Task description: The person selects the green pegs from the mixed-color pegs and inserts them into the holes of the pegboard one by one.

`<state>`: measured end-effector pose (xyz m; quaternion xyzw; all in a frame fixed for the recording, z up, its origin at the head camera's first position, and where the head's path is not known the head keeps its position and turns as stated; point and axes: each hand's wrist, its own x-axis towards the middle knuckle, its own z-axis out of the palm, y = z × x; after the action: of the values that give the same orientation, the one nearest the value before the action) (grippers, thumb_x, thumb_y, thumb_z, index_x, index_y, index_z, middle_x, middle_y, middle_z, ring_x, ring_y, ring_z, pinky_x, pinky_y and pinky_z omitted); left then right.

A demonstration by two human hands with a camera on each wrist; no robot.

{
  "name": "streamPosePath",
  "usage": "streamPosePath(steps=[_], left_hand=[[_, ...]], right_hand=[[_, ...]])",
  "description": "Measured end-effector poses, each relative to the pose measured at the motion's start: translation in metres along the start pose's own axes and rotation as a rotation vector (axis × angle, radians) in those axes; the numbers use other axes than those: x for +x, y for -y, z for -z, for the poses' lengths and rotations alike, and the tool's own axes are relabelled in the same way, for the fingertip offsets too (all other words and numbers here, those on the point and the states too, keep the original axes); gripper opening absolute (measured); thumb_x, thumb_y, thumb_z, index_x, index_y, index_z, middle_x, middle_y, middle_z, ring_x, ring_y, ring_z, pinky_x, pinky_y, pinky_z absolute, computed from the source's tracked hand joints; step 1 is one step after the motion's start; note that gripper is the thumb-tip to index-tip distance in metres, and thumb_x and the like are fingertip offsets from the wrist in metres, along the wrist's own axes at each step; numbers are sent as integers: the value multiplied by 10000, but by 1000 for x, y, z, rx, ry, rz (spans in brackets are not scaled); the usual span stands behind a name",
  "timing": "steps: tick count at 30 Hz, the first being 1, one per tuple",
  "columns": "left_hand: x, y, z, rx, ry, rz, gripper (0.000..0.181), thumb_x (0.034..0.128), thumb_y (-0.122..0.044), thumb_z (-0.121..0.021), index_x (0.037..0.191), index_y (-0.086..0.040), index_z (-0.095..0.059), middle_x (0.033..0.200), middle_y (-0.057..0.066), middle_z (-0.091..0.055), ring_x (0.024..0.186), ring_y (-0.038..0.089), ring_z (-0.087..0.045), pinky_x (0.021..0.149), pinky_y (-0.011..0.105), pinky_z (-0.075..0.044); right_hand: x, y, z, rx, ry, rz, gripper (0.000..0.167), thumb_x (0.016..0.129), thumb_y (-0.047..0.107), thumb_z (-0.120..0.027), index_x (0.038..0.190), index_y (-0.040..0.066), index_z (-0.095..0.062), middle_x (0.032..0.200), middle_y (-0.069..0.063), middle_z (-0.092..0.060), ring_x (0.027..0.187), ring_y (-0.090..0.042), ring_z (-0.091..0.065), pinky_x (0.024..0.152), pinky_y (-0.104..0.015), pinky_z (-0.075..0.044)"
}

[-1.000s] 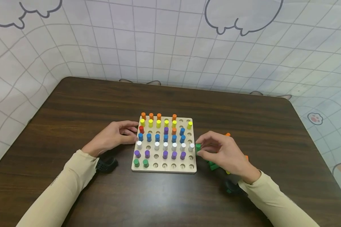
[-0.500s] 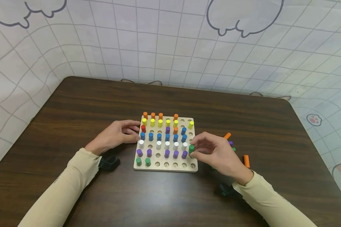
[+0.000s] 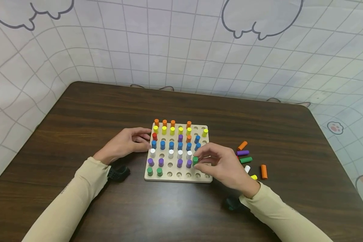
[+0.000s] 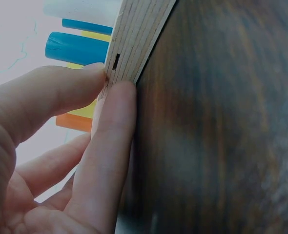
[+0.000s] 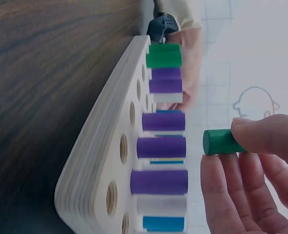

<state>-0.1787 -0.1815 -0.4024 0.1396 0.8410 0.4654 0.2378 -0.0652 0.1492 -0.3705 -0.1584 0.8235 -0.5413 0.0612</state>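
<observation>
A pale wooden pegboard [image 3: 178,178] carries rows of coloured pegs, among them a blue peg [image 4: 78,46] in the left wrist view and a purple peg [image 5: 159,182] in the right. My left hand [image 3: 125,144] rests against its left edge, where thumb and finger touch the plywood side. Between thumb and fingertips, my right hand [image 3: 222,164] pinches a green peg [image 5: 222,142]. This peg is held apart from the board, above its front right part. Two green pegs, including this one [image 3: 159,171], stand in the front row at the left. My right hand hides some holes.
Loose pegs lie right of the board: an orange one [image 3: 264,171], a purple one [image 3: 242,152], a green one [image 3: 246,160] and several others, some partly hidden by the right hand. The dark wooden table [image 3: 109,104] ends at a gridded cloth backdrop [image 3: 181,40].
My right hand has carried the green peg leftward, from beside the board to above its front right part, uncovering more loose pegs. The left hand stays at the board's edge.
</observation>
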Motion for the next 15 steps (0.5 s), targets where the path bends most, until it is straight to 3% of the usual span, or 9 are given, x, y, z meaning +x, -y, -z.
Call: streamPosePath(steps=[15], left_hand=[[1, 1, 0, -5, 2, 13, 669, 912, -290, -789, 1502, -141, -512, 1325, 92, -633, 1145, 226, -633, 980, 289, -535]], right_hand=[[6, 8, -21, -6, 11, 39, 290, 836, 42, -841, 1094, 106, -726, 1063, -76, -734, 920, -127, -746, 892, -311, -623]])
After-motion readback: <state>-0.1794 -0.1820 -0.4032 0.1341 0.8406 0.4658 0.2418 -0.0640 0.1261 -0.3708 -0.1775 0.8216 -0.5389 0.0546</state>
